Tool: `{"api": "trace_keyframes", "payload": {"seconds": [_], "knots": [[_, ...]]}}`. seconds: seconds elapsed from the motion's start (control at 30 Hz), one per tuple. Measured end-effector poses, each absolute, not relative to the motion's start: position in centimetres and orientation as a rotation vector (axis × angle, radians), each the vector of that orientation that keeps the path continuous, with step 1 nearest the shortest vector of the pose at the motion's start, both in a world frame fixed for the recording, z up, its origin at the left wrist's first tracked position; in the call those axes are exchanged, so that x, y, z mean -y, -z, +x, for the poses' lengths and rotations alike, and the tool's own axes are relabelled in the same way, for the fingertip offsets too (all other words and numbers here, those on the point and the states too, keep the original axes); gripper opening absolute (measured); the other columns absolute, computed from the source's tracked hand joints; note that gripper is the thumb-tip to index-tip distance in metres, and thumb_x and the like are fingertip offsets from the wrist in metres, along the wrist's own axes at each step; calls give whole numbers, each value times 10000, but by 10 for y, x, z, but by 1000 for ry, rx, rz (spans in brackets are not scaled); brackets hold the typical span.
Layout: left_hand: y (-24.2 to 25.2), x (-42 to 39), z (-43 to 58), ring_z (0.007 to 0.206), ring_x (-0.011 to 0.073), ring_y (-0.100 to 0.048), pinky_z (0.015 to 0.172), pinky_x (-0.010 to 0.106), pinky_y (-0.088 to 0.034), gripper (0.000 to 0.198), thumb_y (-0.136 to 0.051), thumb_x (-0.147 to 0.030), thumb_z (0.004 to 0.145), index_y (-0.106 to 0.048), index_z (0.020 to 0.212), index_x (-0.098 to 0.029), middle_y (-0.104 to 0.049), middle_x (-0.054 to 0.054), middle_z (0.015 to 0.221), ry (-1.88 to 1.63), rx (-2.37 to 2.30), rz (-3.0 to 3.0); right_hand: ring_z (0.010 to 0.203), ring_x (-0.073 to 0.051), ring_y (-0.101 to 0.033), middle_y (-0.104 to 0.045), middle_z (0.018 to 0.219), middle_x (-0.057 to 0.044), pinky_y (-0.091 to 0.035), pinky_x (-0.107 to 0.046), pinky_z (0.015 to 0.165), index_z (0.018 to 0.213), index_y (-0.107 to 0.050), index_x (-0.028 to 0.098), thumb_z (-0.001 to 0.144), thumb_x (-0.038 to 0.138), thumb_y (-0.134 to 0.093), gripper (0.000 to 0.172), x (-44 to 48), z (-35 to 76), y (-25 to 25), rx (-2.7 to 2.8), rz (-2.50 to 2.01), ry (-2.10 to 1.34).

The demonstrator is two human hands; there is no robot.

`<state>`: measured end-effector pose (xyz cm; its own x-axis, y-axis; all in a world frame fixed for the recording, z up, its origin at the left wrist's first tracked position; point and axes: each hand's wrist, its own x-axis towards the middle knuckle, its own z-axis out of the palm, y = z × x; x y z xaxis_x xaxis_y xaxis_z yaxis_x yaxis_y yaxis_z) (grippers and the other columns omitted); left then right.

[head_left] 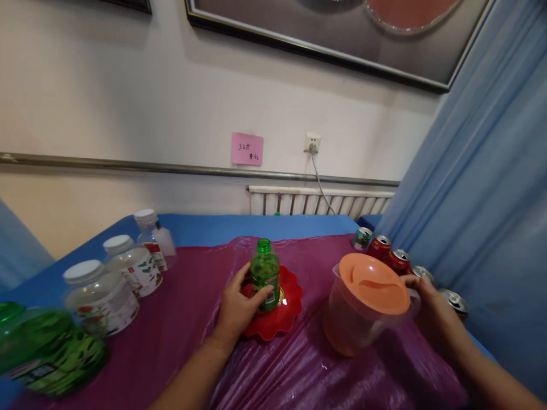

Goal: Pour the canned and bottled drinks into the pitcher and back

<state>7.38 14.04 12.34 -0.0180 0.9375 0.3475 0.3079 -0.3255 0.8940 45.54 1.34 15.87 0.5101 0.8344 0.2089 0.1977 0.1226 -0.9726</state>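
Observation:
My left hand (240, 307) is closed around a small green plastic bottle (265, 273), thumb across its label. The bottle has no cap and stands upright over a red scalloped plate (293, 296). My right hand (436, 310) grips the handle of a clear plastic pitcher (354, 327) with an orange lid (372, 285). The pitcher is to the right of the plate, and its base seems to touch the purple sheet. My right fingertips are partly hidden behind the handle.
White-capped clear jars (102, 299) and a large green bottle (51, 353) line the left side. Several drink cans (399, 260) stand along the right edge by a blue curtain (482, 188). Purple plastic sheeting (188, 319) covers the blue table (200, 228). A radiator (299, 202) is behind.

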Motion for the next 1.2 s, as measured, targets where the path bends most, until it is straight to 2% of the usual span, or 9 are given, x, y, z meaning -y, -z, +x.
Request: {"api": "trace_keyframes", "payload": {"seconds": [0.1,0.17,0.27,0.47,0.53,0.73,0.93,1.1,1.2], "knots": [[-125,-138,73,1086,290,-705,1015,481,-536,727,-804,-476,653,-601,1283,-177,-730,114,1196,-1345,-1337,1702,827,-234,-696,-745,959,-65,-572,-349,728,996,-707,252,812,695,-641,484,-40,461,-207,1049,-1460,-487],[-126,-136,72,1088,297,-701,1013,494,-535,708,-808,-473,646,-612,1263,-187,-727,109,1194,-1345,-1360,1744,860,-235,-694,-752,973,-62,-568,-345,768,1057,-723,248,759,613,-740,472,-64,447,-247,1376,-1525,-468],[-127,-132,71,1101,301,-689,1011,502,-531,676,-811,-458,647,-624,1244,-203,-716,103,1204,-1350,-1380,1819,892,-209,-679,-742,1070,-69,-548,-345,838,1150,-731,242,793,527,-743,457,-104,402,-294,2022,-1430,-459],[-131,-130,70,1092,294,-684,985,483,-546,628,-792,-430,667,-628,1233,-213,-712,93,1183,-1313,-1405,1888,920,-204,-675,-720,1128,-98,-521,-294,811,1350,-622,160,719,494,-860,752,-154,300,-325,2648,-1338,-496],[-130,-132,69,1076,295,-689,974,489,-551,627,-781,-456,677,-626,1235,-215,-716,90,1171,-1302,-1418,1890,880,-184,-672,-726,1105,-77,-501,-260,764,1327,-634,162,726,481,-859,717,-161,282,-328,2772,-1270,-490],[-116,-141,66,1043,306,-705,940,488,-576,628,-768,-533,690,-634,1231,-244,-724,76,1146,-1350,-1421,1934,806,-159,-630,-733,948,-33,-422,-237,654,1100,-725,168,817,356,-763,341,-167,262,-323,2946,-1158,-229],[-107,-143,60,1197,321,-657,1040,525,-534,716,-726,-533,782,-506,1419,-292,-636,91,1383,-1433,-1366,2042,674,-113,-591,-691,770,27,-403,-212,599,992,-731,179,747,298,-781,278,-179,293,-336,2504,-1460,-289],[-101,-144,57,1189,299,-673,1034,494,-555,590,-657,-492,854,-525,1399,-308,-638,68,1395,-1508,-1371,2123,699,-126,-617,-704,806,-8,-422,-220,600,986,-715,146,880,308,-663,201,-217,373,-353,2205,-1761,-93],[-97,-148,58,1148,283,-701,1005,461,-583,550,-648,-479,866,-546,1383,-321,-667,49,1359,-1502,-1381,2145,758,-156,-654,-708,841,-29,-487,-245,668,968,-711,132,923,324,-655,205,-236,424,-341,2081,-1979,-28]]}}
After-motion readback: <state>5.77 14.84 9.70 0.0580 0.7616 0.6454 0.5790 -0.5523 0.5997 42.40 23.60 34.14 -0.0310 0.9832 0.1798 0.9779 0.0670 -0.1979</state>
